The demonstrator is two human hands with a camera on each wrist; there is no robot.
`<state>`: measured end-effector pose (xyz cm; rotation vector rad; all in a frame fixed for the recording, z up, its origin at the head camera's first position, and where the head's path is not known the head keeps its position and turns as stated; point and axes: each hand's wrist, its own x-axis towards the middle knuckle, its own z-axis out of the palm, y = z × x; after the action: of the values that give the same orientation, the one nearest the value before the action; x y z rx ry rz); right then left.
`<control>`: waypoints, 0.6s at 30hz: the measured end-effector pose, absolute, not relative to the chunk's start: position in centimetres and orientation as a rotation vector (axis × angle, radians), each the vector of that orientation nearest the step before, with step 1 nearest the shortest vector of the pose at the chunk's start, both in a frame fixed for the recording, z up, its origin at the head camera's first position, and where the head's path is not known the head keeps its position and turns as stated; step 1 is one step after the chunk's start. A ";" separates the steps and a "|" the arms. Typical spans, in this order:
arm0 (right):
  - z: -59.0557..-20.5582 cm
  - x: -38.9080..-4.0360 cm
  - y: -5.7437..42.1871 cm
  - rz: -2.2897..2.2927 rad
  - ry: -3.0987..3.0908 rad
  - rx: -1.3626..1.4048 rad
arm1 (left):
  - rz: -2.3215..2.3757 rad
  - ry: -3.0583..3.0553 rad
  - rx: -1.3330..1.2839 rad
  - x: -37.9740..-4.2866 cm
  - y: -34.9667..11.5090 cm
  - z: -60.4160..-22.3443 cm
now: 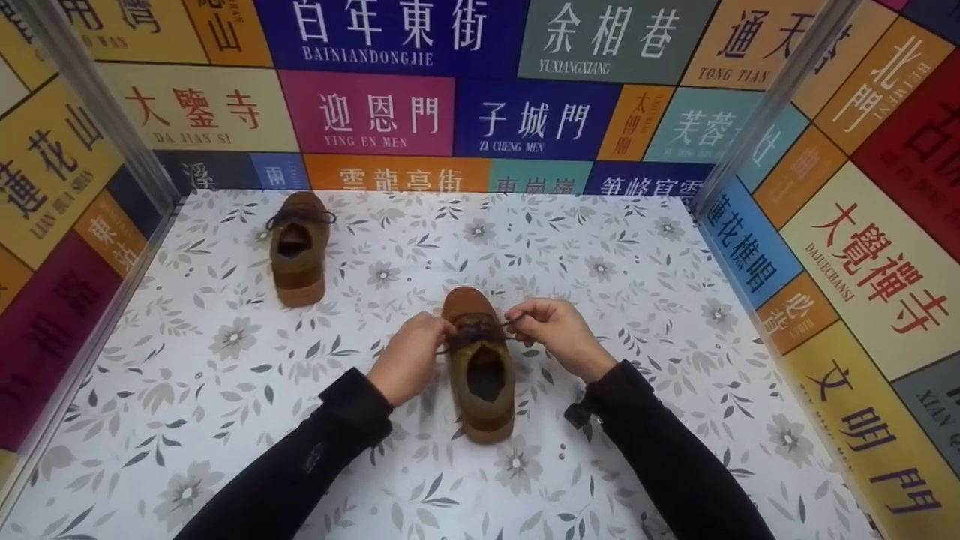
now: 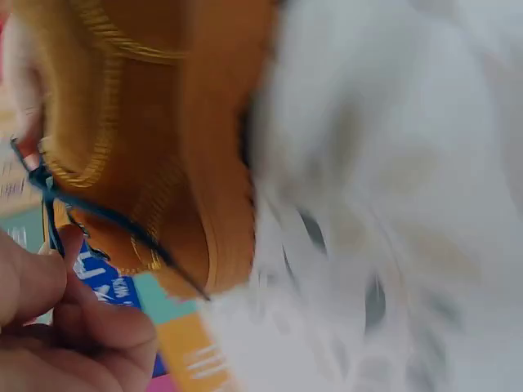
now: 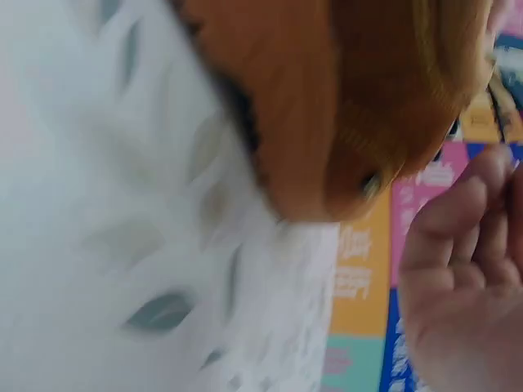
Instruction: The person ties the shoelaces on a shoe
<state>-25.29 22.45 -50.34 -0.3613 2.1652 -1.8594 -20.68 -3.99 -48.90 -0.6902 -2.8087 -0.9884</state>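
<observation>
A brown lace-up shoe [image 1: 486,421] stands on the floral surface, its toe pointing away from me. My left hand [image 1: 409,356] is at the left side of its lacing and pinches a dark shoelace [image 2: 131,229] between thumb and finger. In the left wrist view, the lace crosses itself above the shoe, and one loose end hangs over the side. On the other side, my right hand [image 1: 555,330] pinches a strand of the lace, drawn out to the right of the shoe. The right wrist view shows its curled fingers [image 3: 445,212] beside the shoe.
A matching brown shoe [image 1: 300,274] stands further back on the left, with its lace tied across the front. White floral cloth [image 1: 600,270] covers the surface. Colourful panels [image 1: 367,112] printed with characters rise at the back and both sides, with clear corner posts [image 1: 772,105].
</observation>
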 end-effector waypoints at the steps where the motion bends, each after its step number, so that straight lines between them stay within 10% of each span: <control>1: -50.5 -25.3 23.0 -1.846 2.112 -0.380 | -0.943 -2.816 -0.717 -20.6 -4.0 -49.0; 18: -52.1 -25.1 24.7 -1.932 2.229 -0.140 | -0.732 -2.674 -0.800 -21.3 -6.1 -50.5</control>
<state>-25.15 24.71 -52.11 -0.1398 2.2294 -1.9323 -21.31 -6.10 -50.46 -0.8003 -2.6737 -0.7323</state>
